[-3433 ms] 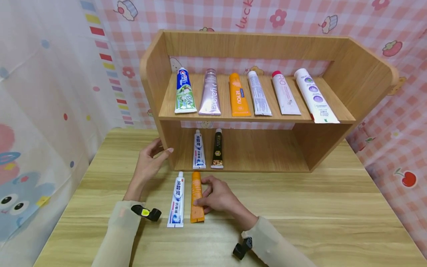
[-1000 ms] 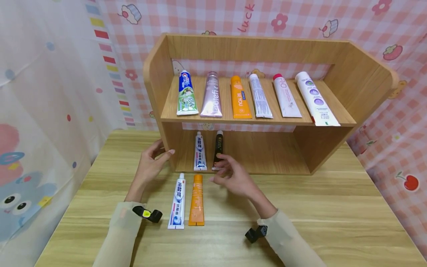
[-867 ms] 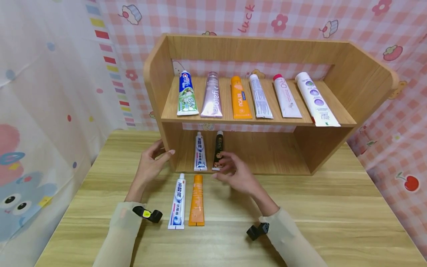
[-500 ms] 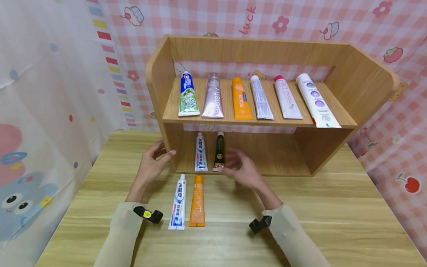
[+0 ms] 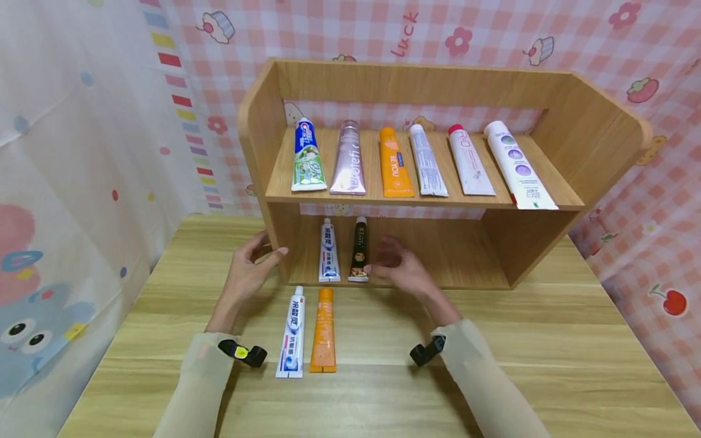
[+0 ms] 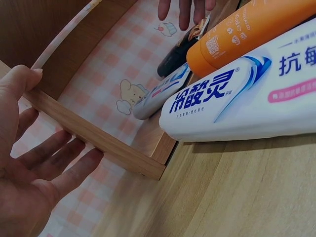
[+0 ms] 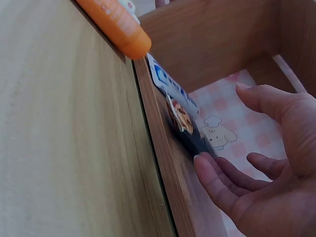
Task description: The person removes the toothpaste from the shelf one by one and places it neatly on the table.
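My left hand (image 5: 249,267) holds the left side panel of a wooden shelf (image 5: 279,243), thumb at the front edge and fingers along the outer face. Fingers of my right hand (image 5: 402,267) are spread loosely just right of a black toothpaste tube (image 5: 359,249) on the lower level, the thumb tip right by its flat end. In the right wrist view a fingertip overlaps the tube's dark end. Left of it lies a white-and-blue toothpaste tube (image 5: 329,252). On the table in front lie a second white-and-blue tube (image 5: 291,334) and an orange tube (image 5: 324,331).
Several tubes lie in a row on the upper level, among them a green-and-blue one (image 5: 308,158), a second orange one (image 5: 395,164) and a large white one (image 5: 520,164) that overhangs the front edge. A checked cloth (image 5: 350,30) hangs behind.
The right hand has left the orange tube, reached over the black tube's lower end and moved off to its right. My left hand has stayed on the side panel.
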Motion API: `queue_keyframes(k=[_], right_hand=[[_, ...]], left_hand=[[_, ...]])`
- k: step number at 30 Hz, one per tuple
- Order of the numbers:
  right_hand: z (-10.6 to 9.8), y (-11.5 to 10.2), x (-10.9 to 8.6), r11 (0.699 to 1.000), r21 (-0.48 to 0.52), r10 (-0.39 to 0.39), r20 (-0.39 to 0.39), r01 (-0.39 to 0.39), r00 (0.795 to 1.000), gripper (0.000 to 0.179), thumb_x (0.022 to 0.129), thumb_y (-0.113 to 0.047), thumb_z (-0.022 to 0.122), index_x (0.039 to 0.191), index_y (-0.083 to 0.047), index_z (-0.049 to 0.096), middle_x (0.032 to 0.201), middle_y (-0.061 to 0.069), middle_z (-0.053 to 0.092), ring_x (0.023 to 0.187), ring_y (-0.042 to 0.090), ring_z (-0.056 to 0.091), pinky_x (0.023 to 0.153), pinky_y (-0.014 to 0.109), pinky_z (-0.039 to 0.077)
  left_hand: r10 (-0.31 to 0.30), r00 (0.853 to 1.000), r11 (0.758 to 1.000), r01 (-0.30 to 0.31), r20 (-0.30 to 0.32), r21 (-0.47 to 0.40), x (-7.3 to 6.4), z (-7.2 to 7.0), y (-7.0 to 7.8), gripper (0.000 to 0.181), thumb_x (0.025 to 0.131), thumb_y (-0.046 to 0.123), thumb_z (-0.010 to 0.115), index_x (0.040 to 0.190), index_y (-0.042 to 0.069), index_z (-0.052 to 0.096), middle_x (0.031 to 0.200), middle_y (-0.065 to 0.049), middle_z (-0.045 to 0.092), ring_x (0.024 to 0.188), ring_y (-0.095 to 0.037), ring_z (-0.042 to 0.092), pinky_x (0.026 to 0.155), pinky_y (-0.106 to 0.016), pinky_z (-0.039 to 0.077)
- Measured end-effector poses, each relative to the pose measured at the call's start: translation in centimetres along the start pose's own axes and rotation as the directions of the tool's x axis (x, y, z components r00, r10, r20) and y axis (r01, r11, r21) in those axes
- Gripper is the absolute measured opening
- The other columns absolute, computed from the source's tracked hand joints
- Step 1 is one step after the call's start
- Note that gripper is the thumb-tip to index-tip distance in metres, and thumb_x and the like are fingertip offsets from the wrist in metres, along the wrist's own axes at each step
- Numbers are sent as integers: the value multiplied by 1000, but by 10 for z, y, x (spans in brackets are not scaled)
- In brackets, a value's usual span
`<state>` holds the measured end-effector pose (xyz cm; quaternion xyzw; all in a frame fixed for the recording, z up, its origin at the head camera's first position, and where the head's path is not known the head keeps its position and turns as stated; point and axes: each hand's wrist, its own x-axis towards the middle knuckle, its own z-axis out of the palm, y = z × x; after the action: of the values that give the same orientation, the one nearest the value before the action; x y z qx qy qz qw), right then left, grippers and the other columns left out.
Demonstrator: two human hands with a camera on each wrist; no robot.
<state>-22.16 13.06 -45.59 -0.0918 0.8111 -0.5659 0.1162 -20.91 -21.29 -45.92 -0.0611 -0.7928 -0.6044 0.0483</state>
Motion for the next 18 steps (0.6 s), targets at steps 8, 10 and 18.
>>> queue_keyframes(k=[8, 10, 18], right_hand=[[-5, 0, 15, 999, 34, 29, 37, -30, 999, 90, 87, -23, 80, 160, -10, 29, 154, 19, 47, 137, 39, 51, 111, 52, 49], [-5, 0, 19, 999, 41, 28, 47, -30, 999, 89, 89, -20, 79, 160, -8, 27, 154, 21, 46, 136, 40, 52, 109, 50, 51], [-3, -5, 34, 994, 32, 101, 66, -104, 993, 92, 90, -21, 78, 162, -7, 23, 153, 22, 46, 125, 38, 60, 104, 45, 56]], left_hand=[[-6, 1000, 1000, 6, 9, 6, -1, 0, 2, 62, 98, 35, 71, 153, 19, 49, 151, -10, 54, 134, -32, 55, 106, -40, 55], [-6, 1000, 1000, 6, 11, 3, -1, 0, 1, 62, 98, 35, 71, 153, 19, 48, 152, -10, 54, 135, -32, 55, 107, -42, 54], [-13, 1000, 1000, 13, 9, 8, -1, -1, 1, 63, 98, 36, 70, 154, 19, 47, 153, -10, 53, 135, -32, 55, 106, -37, 55]])
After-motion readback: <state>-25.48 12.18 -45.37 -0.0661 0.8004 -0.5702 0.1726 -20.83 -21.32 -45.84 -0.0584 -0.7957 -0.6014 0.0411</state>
